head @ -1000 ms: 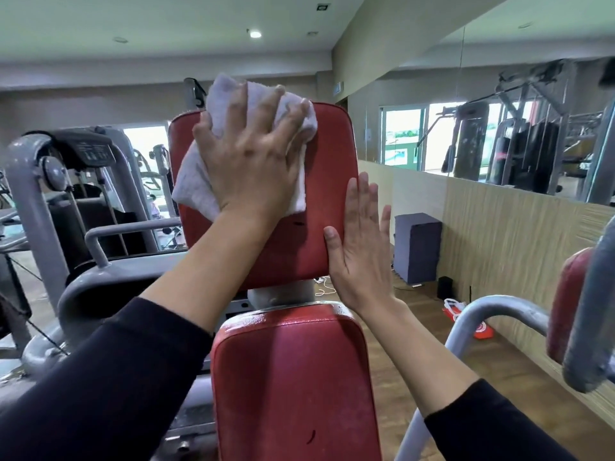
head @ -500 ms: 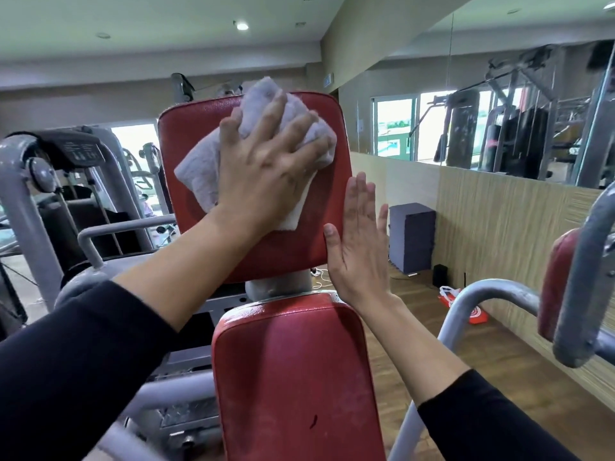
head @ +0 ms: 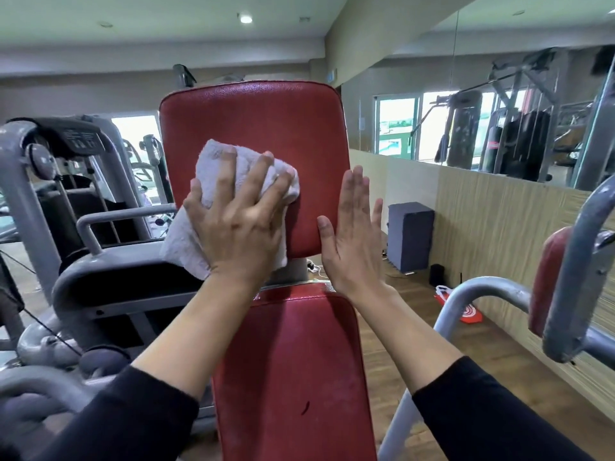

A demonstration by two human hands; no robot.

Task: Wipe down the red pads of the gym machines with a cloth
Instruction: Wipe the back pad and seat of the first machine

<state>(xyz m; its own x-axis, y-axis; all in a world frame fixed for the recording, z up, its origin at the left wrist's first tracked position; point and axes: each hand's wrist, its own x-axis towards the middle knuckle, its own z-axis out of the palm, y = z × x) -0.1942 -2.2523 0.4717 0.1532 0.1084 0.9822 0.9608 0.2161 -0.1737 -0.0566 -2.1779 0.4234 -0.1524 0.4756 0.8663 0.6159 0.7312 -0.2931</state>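
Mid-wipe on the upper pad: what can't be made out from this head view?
1. Upper red pad: its lower left patch is covered by the cloth and left hand.
2. Its lower right edge: hidden behind the flat right hand.
3. Lower red pad: bottom cut off by the frame edge.
4. Side red pad at right: mostly behind the grey bar.
5. Console panel at left: print too small to read.

No text or label is legible here.
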